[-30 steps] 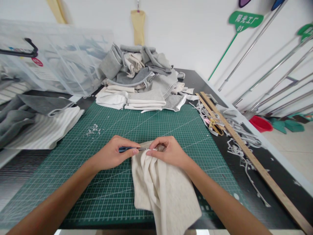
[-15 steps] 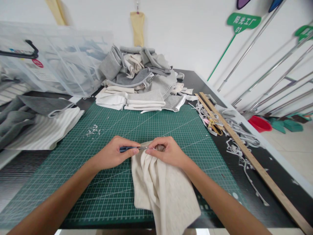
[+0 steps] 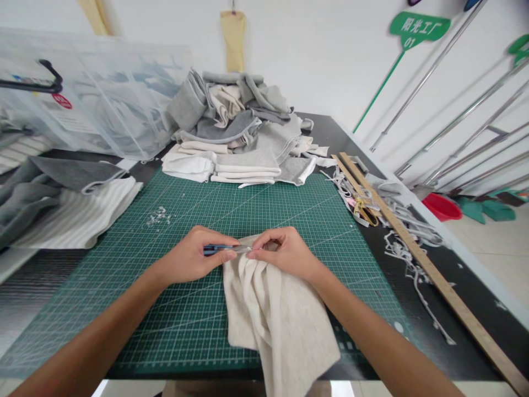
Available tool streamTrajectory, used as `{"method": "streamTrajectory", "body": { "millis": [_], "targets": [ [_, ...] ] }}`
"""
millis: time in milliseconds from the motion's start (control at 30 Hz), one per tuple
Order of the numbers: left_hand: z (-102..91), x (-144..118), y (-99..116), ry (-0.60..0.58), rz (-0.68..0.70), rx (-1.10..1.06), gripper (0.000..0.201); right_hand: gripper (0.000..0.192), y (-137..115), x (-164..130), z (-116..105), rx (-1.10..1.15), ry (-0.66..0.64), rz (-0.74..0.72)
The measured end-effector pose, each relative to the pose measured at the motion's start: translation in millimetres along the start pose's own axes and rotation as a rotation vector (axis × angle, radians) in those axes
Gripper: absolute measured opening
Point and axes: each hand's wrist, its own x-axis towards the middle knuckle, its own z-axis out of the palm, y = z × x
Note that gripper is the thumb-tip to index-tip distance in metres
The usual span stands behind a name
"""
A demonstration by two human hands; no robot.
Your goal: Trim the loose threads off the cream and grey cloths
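— What does the left hand (image 3: 190, 259) hold?
— A small blue-handled tool (image 3: 225, 249), fingers closed around it, tip at the top edge of the cream fabric (image 3: 276, 309).
— And the right hand (image 3: 286, 253)?
— Its fingertips pinch that bunched edge. The fabric lies on the green cutting mat (image 3: 124, 275), hanging over the near table edge.

cloth (image 3: 276, 320) on cutting mat (image 3: 124, 286), fabric pile (image 3: 239, 129) behind, wooden ruler (image 3: 417, 253) right, folded fabric (image 3: 70, 212) left
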Motion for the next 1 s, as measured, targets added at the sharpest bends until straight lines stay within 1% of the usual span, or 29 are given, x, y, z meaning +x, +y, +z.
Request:
{"method": "streamTrajectory", "body": {
  "millis": [133, 367, 600, 733, 867, 1000],
  "targets": [
    [0.6, 0.2, 0.7, -0.026, 0.008, -0.006, 0.023, 0.023, 3.4, 0.0, 0.5, 0.025, 0.008, -0.004],
    [1.7, 0.8, 1.7, -0.008, 0.022, -0.005, 0.022, 0.024, 3.9, 0.1, 0.4, 0.022, 0.005, -0.01],
    [0.1, 0.6, 1.9, -0.025, 0.059, 0.008, 0.02, 0.026, 3.9, 0.0, 0.0, 0.006, 0.002, -0.01],
    [-1.1, 0.8, 2.3, -0.017, 0.088, 0.047, 0.02, 0.026, 4.0, 0.2, -0.9, -0.006, -0.001, -0.015],
    [-1.7, 1.5, 2.2, -0.039, 0.116, 0.058, 0.021, 0.023, 2.8, 0.2, -1.5, -0.015, -0.005, -0.014],
    [-1.8, 1.7, 2.6, -0.035, 0.113, 0.066, 0.021, 0.023, 1.6, 0.2, -1.5, 0.002, -0.006, -0.003]
  ]
}}
